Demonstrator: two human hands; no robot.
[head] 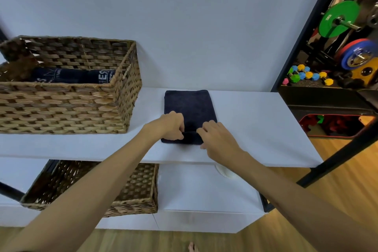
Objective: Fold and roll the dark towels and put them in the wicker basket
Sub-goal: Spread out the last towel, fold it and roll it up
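Towel (189, 106) soft, floppy, light; I guess it bends easy, roll can spring loose if I let go. Best hold: near edge, both ends of small roll. My left hand (172, 124) pinches left end of roll, fingers curled. My right hand (216, 134) pinches right end, thumb under. Towel dark blue, fuzzy, folded into long strip on white bench (255, 120), just right of basket (67, 96). Two rolled dark towels (71, 75) with white letters already inside basket.

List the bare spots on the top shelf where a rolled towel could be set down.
Widest bare patch: right of the dark towel, out to the top shelf end. A narrow strip lies between towel and wicker basket. Both hands crowd the towel's near end.
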